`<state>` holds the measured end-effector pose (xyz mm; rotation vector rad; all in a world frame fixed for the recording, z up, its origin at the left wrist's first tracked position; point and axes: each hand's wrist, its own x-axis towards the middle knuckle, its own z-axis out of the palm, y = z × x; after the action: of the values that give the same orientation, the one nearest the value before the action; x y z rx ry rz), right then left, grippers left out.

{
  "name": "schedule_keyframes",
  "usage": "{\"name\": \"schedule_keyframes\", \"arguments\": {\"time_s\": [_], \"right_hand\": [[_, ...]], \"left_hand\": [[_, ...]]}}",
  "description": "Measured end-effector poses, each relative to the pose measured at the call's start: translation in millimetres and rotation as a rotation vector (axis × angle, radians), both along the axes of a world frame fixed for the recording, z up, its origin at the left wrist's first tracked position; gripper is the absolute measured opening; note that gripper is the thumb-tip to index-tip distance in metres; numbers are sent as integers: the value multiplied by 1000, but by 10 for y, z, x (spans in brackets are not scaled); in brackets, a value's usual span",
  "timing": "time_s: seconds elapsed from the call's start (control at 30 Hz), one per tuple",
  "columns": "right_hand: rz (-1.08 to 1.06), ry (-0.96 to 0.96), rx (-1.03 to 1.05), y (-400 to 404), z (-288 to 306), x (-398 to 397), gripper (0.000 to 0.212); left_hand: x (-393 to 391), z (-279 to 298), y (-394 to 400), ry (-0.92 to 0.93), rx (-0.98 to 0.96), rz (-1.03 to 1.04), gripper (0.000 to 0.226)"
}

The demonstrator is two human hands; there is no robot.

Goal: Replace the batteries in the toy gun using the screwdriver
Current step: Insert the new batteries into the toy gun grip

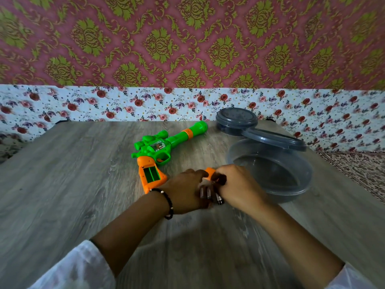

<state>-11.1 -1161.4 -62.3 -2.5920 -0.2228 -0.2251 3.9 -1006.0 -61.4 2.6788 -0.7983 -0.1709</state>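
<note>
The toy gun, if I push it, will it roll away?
Probably not. The toy gun lies flat on its side on the table, and its handle sticks out, so it would likely slide. It looks like hollow plastic with the battery slot open, so probably light.

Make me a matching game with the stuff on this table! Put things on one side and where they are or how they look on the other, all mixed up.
Things:
1. toy gun
2. battery compartment
3. big clear bowl
4. small grey container

Descriptions:
A. lid leaning on its rim
B. at the back of the table, lid on
C. open and empty, in the orange grip
D. green and orange, lying on its side

Pairs: 1-D, 2-C, 3-A, 4-B
</note>
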Motion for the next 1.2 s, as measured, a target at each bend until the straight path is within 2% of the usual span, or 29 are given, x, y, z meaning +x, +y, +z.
{"name": "schedule_keyframes", "arguments": {"time_s": [0.1, 0.13, 0.2, 0.27, 0.37, 0.47, 0.57, 0.67, 0.77, 0.8, 0.9, 0.93, 1.0, 1.03, 1.2], "right_hand": [[1, -30, 138, -64, 94, -2, 9], [15, -42, 209, -70, 122, -3, 8], [43, -48, 374, -67, 176, 13, 8], [64, -33, 488, -47, 229, 32, 8], [115, -30, 577, 2, 277, 74, 9], [143, 1, 612, 40, 267, 102, 9], [136, 27, 635, 62, 210, 135, 15], [153, 51, 698, 75, 164, 171, 19], [186, 74, 730, 135, 127, 221, 23], [202, 80, 725, 170, 123, 244, 24], [237, 73, 706, 308, 106, 331, 24], [242, 62, 704, 360, 116, 364, 24], [246, 40, 727, 474, 143, 444, 26], [250, 28, 745, 542, 152, 498, 27], [294, -3, 827, 816, 201, 685, 22]], "left_hand": [[-3, 79, 222, -154, -188, 165, 57], [27, 93, 317, -229, -182, 286, 55], [152, 65, 499, -297, -12, 536, 67], [230, 31, 578, -205, 126, 630, 77], [291, -42, 576, -70, 162, 628, 64], [405, -116, 625, -56, 123, 684, 54], [493, -158, 706, 28, -131, 798, 43], [566, -152, 772, 105, -623, 924, 34], [628, -195, 826, 123, -916, 860, 28], [654, -243, 827, 146, -979, 823, 27], [630, -370, 805, 147, -1072, 760, 52], [593, -357, 784, 128, -1132, 740, 50], [545, -312, 747, 117, -1253, 691, 28], [531, -284, 738, 104, -1269, 677, 25], [455, -276, 743, 159, -1333, 647, 51]]}}
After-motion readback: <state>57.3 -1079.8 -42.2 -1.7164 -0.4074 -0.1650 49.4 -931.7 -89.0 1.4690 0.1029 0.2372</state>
